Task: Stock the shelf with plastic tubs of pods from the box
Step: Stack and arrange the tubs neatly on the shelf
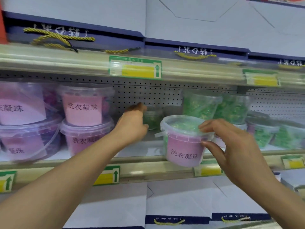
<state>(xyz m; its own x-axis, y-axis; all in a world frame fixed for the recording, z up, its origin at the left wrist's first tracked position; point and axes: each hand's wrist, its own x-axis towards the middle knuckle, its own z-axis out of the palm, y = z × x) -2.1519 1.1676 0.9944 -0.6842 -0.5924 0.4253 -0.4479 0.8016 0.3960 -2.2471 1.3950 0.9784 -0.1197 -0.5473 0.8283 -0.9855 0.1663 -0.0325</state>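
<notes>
Left hand [132,124] hides part of the small green tub [152,119] behind it; far-left purple tubs [19,123] blur, cut off by the edge.

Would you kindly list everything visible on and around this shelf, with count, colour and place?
Purple-pod tubs: four, clear with pink labels, stacked two high at middle shelf's left.
Green-pod tub: one, pink label, at the shelf's front edge, right hand on it.
Small green tub: one, at the shelf's back, by the left hand.
Green-pod tubs: several, count unclear, stacked at right.
Price tags: several, green and yellow, on shelf rails.
Gift bags: several, white and navy, gold cords, above and below.
Left hand: reaching in.
Right hand: pinching tub.
</notes>
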